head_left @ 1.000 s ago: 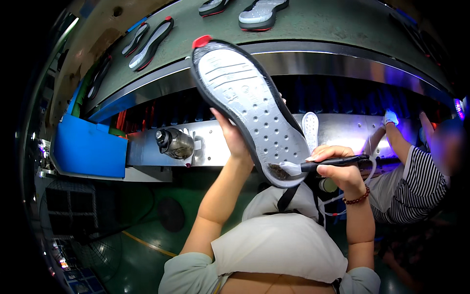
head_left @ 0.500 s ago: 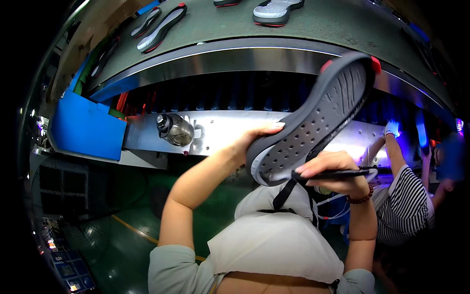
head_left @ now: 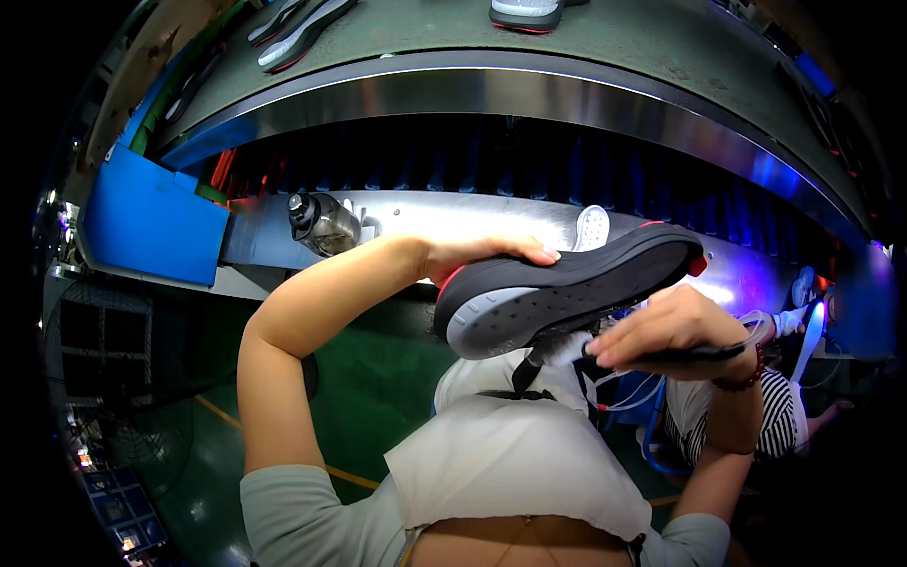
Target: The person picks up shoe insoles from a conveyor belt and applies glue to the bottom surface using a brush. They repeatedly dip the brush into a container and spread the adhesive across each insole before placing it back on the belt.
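A dark grey shoe sole (head_left: 576, 291) with red tips and a paler grey, dimpled inset lies slantwise in front of me. My left hand (head_left: 482, 257) grips it by its far edge near the left end, the thumb along the rim. Just below the sole's near edge, my right hand (head_left: 675, 333) is closed round the black handle of a brush (head_left: 569, 350). Its pale bristles look smeared by motion, close to the sole; I cannot tell whether they touch it. A clear thin tube runs by the handle's rear end.
A green conveyor belt (head_left: 605, 57) with several soles crosses the far side. Below it, a metal shelf (head_left: 416, 213) bears a dark bottle (head_left: 323, 225) and a small white perforated piece (head_left: 592, 227). A blue box (head_left: 151, 222) stands left; a co-worker's striped garment (head_left: 777, 416) shows right.
The sole has turned from steeply slanted to nearly level, its side edge now facing me more. My right hand has moved slightly right, and the brush's pale bristles have come into sight.
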A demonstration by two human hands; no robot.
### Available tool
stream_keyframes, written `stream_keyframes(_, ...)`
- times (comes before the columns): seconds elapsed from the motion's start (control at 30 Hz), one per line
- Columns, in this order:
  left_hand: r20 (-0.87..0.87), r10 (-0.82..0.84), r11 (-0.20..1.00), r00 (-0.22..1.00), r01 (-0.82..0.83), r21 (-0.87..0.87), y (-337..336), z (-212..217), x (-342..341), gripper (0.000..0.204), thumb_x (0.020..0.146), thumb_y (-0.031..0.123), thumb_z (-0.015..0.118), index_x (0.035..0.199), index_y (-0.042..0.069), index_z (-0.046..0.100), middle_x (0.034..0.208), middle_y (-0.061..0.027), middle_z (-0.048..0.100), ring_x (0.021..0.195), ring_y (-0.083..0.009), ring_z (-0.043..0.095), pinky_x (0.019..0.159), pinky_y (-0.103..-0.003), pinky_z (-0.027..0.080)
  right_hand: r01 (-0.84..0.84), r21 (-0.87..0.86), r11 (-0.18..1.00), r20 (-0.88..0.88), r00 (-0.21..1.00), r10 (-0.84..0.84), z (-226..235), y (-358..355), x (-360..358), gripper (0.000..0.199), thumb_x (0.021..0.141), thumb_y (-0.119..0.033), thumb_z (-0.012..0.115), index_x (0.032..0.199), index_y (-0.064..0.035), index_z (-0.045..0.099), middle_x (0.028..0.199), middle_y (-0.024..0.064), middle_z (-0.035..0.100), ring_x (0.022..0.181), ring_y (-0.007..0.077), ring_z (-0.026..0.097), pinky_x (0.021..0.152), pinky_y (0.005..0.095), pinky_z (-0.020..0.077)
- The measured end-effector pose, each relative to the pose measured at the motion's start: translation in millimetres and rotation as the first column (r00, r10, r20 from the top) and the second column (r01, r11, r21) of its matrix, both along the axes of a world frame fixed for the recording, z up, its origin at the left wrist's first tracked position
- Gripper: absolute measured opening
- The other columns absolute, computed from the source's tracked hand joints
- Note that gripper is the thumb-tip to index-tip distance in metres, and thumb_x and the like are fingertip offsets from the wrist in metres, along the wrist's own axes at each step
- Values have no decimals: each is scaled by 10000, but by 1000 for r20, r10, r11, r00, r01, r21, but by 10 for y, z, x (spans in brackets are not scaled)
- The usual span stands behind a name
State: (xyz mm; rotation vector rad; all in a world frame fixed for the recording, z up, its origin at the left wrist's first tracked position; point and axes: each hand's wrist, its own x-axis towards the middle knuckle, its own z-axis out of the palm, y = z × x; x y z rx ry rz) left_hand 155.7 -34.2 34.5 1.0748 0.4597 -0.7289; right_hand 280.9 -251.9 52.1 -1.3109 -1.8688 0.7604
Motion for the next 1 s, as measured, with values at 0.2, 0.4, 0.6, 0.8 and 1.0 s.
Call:
stream_keyframes(0.2, 60, 36, 998, 998, -39, 55, 92, 34, -76, 452, 743, 277, 649, 1094, 8, 559, 1045, -140, 582, 912, -182, 567, 817, -297, 446, 44, -62, 997, -13, 999, -45, -150, -131, 57, 156, 698, -12, 664, 852, -29, 652, 913, 125, 654, 824, 233, 645, 686, 275, 502)
stream_keyframes(0.4, 23, 106, 987, 994, -108, 122, 214, 25, -242, 493, 698, 307, 671, 1080, 11, 573, 1035, -139, 587, 921, -193, 562, 843, -295, 425, 175, -67, 982, -233, 954, -186, -320, -213, 81, 207, 674, 41, 671, 875, 7, 641, 927, 159, 640, 857, 241, 636, 770, 308, 501)
stream_keyframes(0.6, -45, 214, 960, 976, -202, 191, 288, 48, -363, 460, 679, 293, 703, 1033, 17, 601, 1013, -123, 597, 911, -177, 557, 834, -291, 421, 170, -99, 981, -169, 968, -185, -188, -323, 121, 166, 694, 33, 655, 858, 15, 637, 885, 148, 649, 845, 246, 638, 750, 304, 507)
stream_keyframes(0.8, -68, 214, 966, 974, -200, 164, 376, -103, -418, 394, 661, 234, 719, 979, 24, 620, 971, -124, 612, 856, -188, 582, 804, -298, 456, 163, -168, 972, -18, 985, -169, -171, -386, 291, 207, 688, -6, 672, 892, -3, 642, 869, 126, 656, 831, 234, 639, 737, 288, 501)
stream_keyframes(1.0, -119, 510, 823, 852, -523, -222, 132, -832, -439, 379, 710, 189, 649, 1036, 9, 576, 955, -133, 625, 839, -221, 617, 774, -349, 499, 425, -289, 858, -403, 759, -511, -372, -77, -156, 188, 734, -59, 673, 914, -9, 655, 796, 85, 651, 661, 89, 593, 571, 208, 482)
